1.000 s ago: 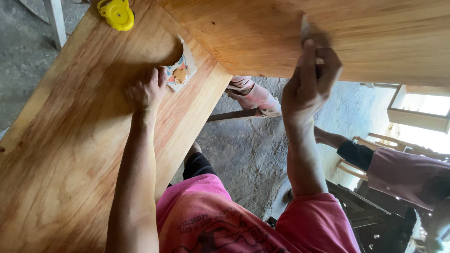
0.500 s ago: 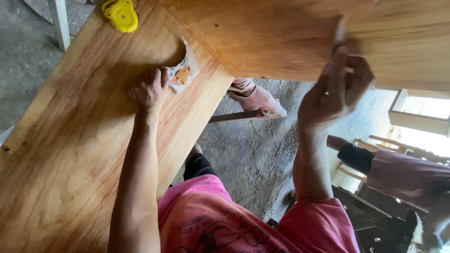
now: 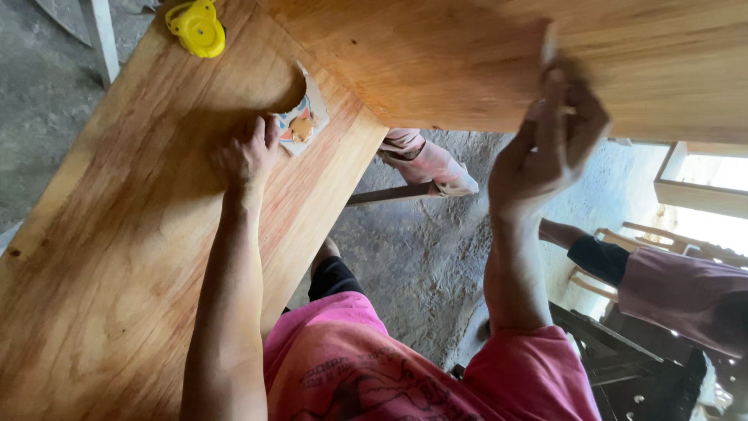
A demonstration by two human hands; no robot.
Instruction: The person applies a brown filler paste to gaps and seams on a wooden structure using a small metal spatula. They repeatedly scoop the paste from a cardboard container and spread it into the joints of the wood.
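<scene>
Hands at the corner of two wooden boards

Wood fills most of the view: a long wooden board [image 3: 117, 234] runs away from the person, and a second wooden panel [image 3: 467, 54] meets it at an angle, forming a corner. All places below are told from that corner.

Just below the corner, on the long board, the left hand [image 3: 245, 156] rests palm down with its fingers curled and pressed flat on the wood; it grips nothing. Right beside its fingertips, tucked against the corner, lies a small printed card [image 3: 300, 121] with a colourful picture, partly hidden under the panel's edge.

To the right of the corner, the right hand [image 3: 545, 152] is raised against the face of the second panel. Its fingers are closed on a small pale piece [image 3: 550, 43], thin and flat, which it presses onto the wood; what the piece is cannot be told.

Beyond the corner, at the far end of the long board, sits a yellow tape measure [image 3: 196, 27].

Below the panel's edge, a foot in a pink slipper [image 3: 428, 164] stands on the grey concrete floor [image 3: 421, 257]. Further right, another person's arm in a dark sleeve [image 3: 600, 261] reaches near some wooden frames [image 3: 701, 195].
</scene>
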